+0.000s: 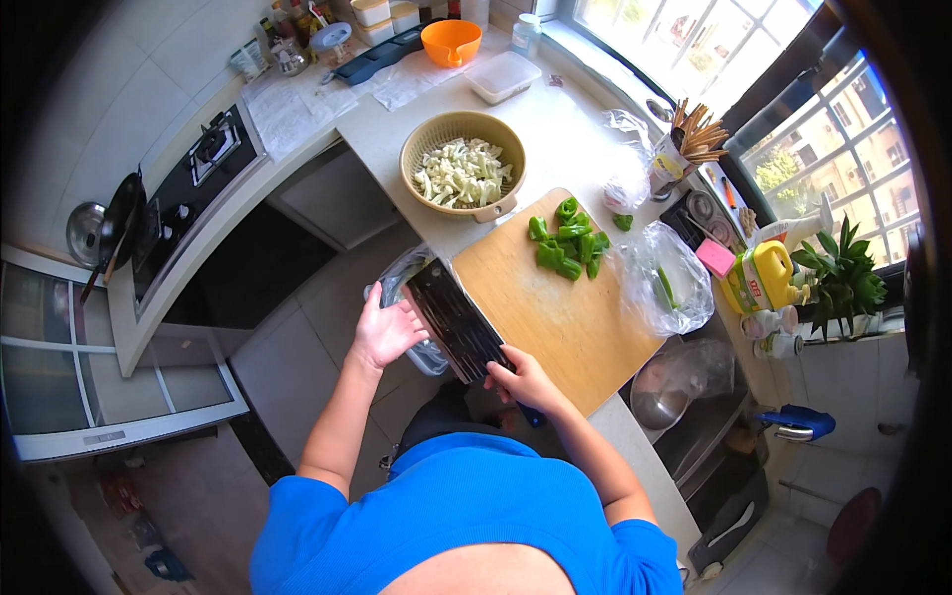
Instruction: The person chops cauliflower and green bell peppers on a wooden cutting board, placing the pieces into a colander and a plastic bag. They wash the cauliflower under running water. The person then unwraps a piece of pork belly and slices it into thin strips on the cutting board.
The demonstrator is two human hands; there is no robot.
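A cleaver (458, 322) with a broad dark blade is gripped by my right hand (521, 377); the end of its blue handle shows below my fingers. The blade stands tilted at the left edge of the wooden cutting board (555, 342). My left hand (385, 329) is off the board beside the blade, palm turned up and fingers spread, with nothing in it. Cut green pepper pieces (570, 238) lie on the far part of the board. Behind the board, a tan colander (412, 159) holds chopped pale vegetable pieces (461, 174).
A bin with a plastic liner (428, 357) stands below my left hand. Right of the board lies a clear plastic bag (666, 278) with a green piece inside. Farther back are an orange bowl (451, 43) and a clear container (503, 75). A sink holds a metal bowl (659, 407).
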